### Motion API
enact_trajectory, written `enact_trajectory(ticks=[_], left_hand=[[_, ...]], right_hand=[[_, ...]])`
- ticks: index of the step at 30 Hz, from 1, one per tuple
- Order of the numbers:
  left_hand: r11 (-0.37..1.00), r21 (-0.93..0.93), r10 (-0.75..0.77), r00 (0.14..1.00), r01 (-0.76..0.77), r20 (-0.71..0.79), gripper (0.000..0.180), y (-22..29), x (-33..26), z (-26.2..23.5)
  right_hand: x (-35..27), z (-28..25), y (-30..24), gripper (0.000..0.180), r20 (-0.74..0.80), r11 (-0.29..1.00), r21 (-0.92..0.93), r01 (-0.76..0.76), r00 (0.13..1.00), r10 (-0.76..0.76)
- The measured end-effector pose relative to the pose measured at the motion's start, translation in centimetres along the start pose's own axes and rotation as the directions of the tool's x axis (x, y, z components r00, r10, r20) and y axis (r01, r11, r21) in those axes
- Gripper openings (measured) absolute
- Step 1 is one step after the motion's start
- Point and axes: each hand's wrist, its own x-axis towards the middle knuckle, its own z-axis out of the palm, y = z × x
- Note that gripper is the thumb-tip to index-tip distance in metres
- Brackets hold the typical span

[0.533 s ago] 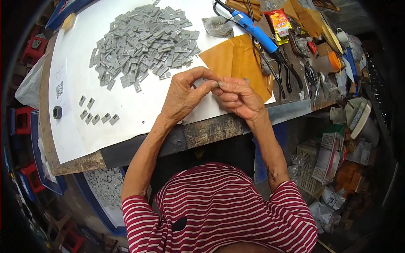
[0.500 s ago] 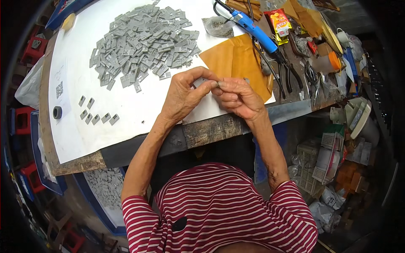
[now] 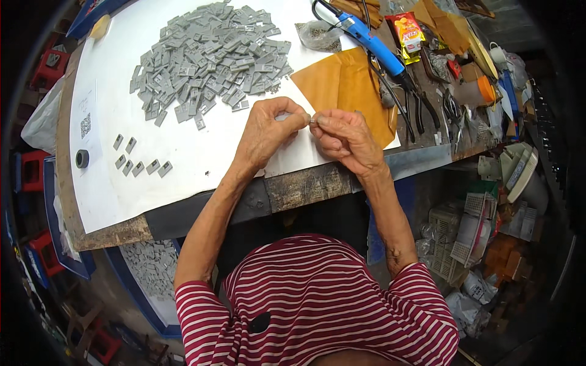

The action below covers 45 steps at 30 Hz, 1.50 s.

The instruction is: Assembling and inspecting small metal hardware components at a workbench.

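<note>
Over the near edge of the white sheet, my left hand (image 3: 267,133) is closed, thumb and forefinger pinched together. Facing it, my right hand (image 3: 349,139) is closed too, with its fingers curled in. A tiny greyish bit shows at the right fingertips, too small to name. What the left fingertips hold, if anything, is hidden. Beyond the hands rises a large heap of flat grey rectangular pieces (image 3: 207,58). To the left, several similar grey pieces (image 3: 138,168) lie apart in short rows on the white sheet (image 3: 183,155).
Right of the heap lie a brown paper envelope (image 3: 342,85), a clear bag of small parts (image 3: 318,38) and a blue corded tool (image 3: 372,46). Pliers (image 3: 421,113) and a snack packet (image 3: 405,33) crowd the right side. A black ring (image 3: 82,159) sits far left.
The fingertips of my two hands, touching before, are now slightly apart. My left thumb and forefinger have drawn back a little to the left.
</note>
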Motion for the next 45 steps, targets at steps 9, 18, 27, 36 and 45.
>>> enact_trajectory(ticks=[9, 18, 27, 36, 45], left_hand=[[0.996, -0.028, -0.081, 0.995, 0.083, 0.066, 0.011, -0.2, 0.2, -0.1], [0.985, -0.106, -0.117, 0.981, 0.135, 0.157, 0.010, -0.5, 0.2, -0.4], [0.992, -0.085, -0.084, 0.984, 0.098, 0.155, 0.020, -0.3, 0.1, -0.2], [0.974, -0.207, -0.051, 0.976, 0.096, 0.213, 0.028, -1.2, 0.1, -0.6], [0.952, -0.265, -0.093, 0.972, 0.150, 0.214, 0.033, -0.8, -0.2, -0.7]], right_hand=[[0.0, -0.3, 0.0, 0.015, -0.007, 0.999, -0.040, -0.016, 1.000, 0.016], [0.1, -0.1, -0.3, 0.014, -0.039, 0.994, -0.071, -0.081, 0.996, 0.078], [0.1, 0.2, -0.4, 0.018, -0.134, 0.994, -0.096, -0.051, 0.990, 0.037], [-0.1, 0.9, -0.2, 0.017, -0.252, 0.961, -0.275, 0.022, 0.963, -0.094], [-0.1, 1.0, -0.1, 0.017, -0.232, 0.963, -0.270, 0.023, 0.969, -0.088]])
